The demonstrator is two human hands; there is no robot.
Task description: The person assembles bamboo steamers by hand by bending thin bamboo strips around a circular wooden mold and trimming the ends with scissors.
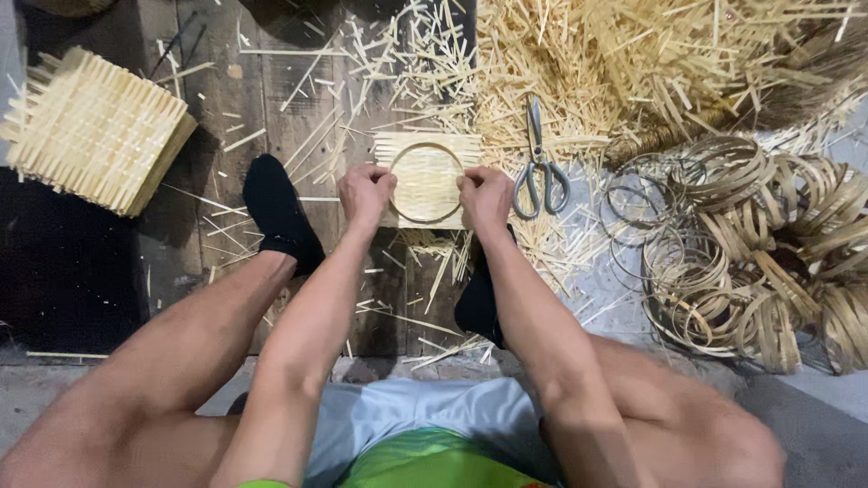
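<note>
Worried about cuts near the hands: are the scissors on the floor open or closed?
Closed. The scissors lie flat on the bamboo scraps beside the right hand, blades together pointing away, both grey handle loops side by side.

Your left hand [365, 192] and right hand [485, 197] grip a woven mat [427, 176] with a bamboo ring [426, 182] on it; scissors [540, 164] lie at three o'clock.
</note>
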